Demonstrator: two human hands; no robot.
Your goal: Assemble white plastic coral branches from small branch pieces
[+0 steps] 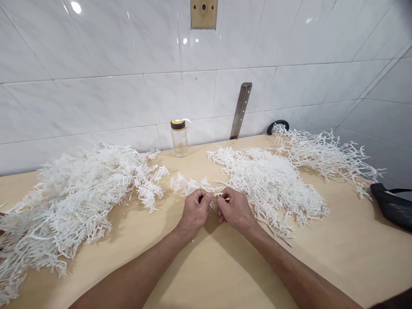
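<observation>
A slim, white, branching sprig (219, 194) is pinched between the left hand (197, 210) and right hand (236, 209), over the bench (212, 262), between tangled white heaps on its left (90, 193) and right (273, 180).

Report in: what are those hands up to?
Left hand and right hand pinched around a white branching piece. White piles flank both. Bottle stands beyond, clear of the hands.

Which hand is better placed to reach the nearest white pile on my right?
Likely the right hand: it's beside that pile, with the left hand farther off. Both seem busy with a small white sprig.
</observation>
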